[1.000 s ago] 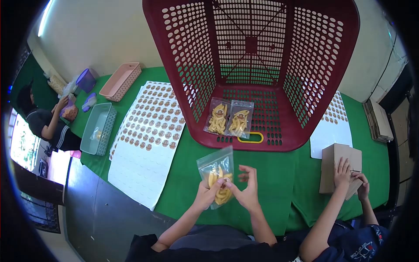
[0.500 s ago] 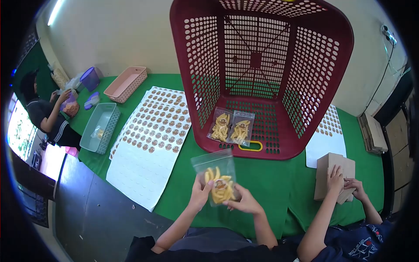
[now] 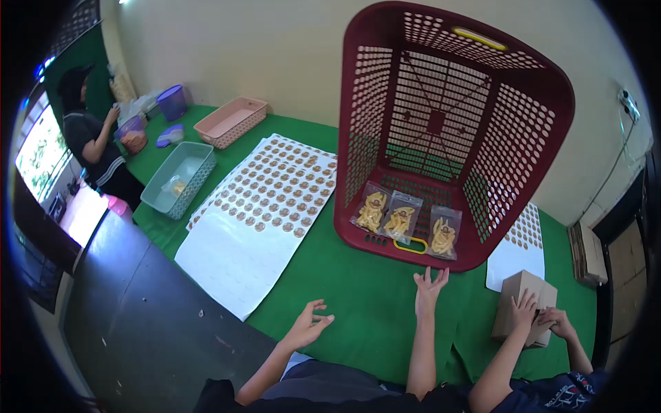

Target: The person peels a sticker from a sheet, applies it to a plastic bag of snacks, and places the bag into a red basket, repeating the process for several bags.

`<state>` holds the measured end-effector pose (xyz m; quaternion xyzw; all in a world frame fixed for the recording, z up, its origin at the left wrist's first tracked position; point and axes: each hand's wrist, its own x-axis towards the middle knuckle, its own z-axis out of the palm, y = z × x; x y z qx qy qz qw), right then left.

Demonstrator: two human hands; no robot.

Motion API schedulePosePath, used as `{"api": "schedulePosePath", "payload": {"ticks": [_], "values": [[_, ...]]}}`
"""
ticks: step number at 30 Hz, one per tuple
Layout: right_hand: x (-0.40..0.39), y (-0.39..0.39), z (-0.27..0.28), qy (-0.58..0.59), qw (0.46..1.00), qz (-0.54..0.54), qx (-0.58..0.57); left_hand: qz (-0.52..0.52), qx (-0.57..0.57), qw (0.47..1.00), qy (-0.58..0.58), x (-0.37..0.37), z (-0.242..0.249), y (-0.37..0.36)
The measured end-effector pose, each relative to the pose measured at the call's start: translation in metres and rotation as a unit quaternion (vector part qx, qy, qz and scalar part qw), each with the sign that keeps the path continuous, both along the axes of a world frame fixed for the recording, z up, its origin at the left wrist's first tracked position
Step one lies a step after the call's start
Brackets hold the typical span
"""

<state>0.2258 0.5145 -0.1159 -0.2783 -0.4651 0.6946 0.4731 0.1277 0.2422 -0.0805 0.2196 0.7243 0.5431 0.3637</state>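
Note:
My right hand [image 3: 429, 292] is empty, its fingers apart, just below the front rim of a maroon plastic basket [image 3: 351, 234] lying on its side. Closest to it inside the basket is a clear zip bag of yellow snack sticks [image 3: 444, 234] with a round sticker. Two similar bags, a middle bag [image 3: 399, 219] and a left bag [image 3: 372, 208], lie side by side to its left. Over the green tablecloth [image 3: 372, 310], my left hand [image 3: 308, 326] hangs with fingers spread and nothing in it.
Sticker sheets [image 3: 261, 199] lie left of the basket, a smaller sheet [image 3: 516, 241] right. Beyond stand a teal basket [image 3: 180, 180] and a pink basket [image 3: 231, 122]. A co-worker's hands [image 3: 525, 310] hold a cardboard box [image 3: 506, 303] at right. Another person [image 3: 93, 131] stands far left.
The snack bag my hands held is now in the basket, right of the other two. Both hands have let go and moved apart. The camera view has shifted left.

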Motion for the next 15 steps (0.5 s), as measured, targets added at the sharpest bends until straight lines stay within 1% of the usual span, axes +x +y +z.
{"api": "schedulePosePath", "payload": {"ticks": [1, 3, 4, 5, 6, 7, 9, 10, 12, 13, 15], "values": [[0.004, -0.012, 0.000, -0.001, 1.000, 0.009, 0.002, 0.009, 0.002, 1.000, -0.001, 0.001, 0.004, -0.001], [0.013, -0.041, -0.001, -0.020, 0.998, 0.044, -0.042, -0.014, 0.016, 1.000, -0.022, 0.002, 0.014, 0.000], [0.018, -0.056, -0.008, -0.028, 0.997, 0.064, -0.038, -0.007, 0.020, 1.000, -0.020, 0.002, 0.014, 0.001], [0.023, -0.073, -0.015, -0.036, 0.995, 0.083, -0.033, -0.026, 0.024, 0.999, -0.022, 0.002, 0.014, 0.000], [0.026, -0.090, -0.016, -0.046, 0.991, 0.116, -0.052, -0.046, 0.027, 0.998, -0.023, 0.001, 0.013, -0.002], [0.029, -0.106, -0.014, -0.057, 0.985, 0.148, -0.070, -0.039, 0.031, 0.999, -0.021, -0.001, 0.013, -0.004], [0.029, -0.138, -0.017, -0.090, 0.973, 0.198, -0.072, -0.055, 0.031, 0.998, -0.007, -0.004, 0.013, -0.011], [0.026, -0.152, -0.016, -0.091, 0.972, 0.206, -0.068, -0.047, 0.035, 0.998, -0.006, -0.006, 0.015, -0.016], [0.017, -0.179, -0.016, -0.117, 0.943, 0.311, -0.020, -0.046, 0.046, 0.998, 0.002, -0.008, 0.019, -0.033], [0.009, -0.190, -0.015, -0.116, 0.940, 0.321, -0.018, -0.035, 0.046, 0.998, 0.004, -0.010, 0.019, -0.043], [-0.011, -0.215, -0.010, -0.128, 0.899, 0.417, 0.046, -0.034, 0.059, 0.998, 0.009, -0.015, 0.020, -0.070]]}}
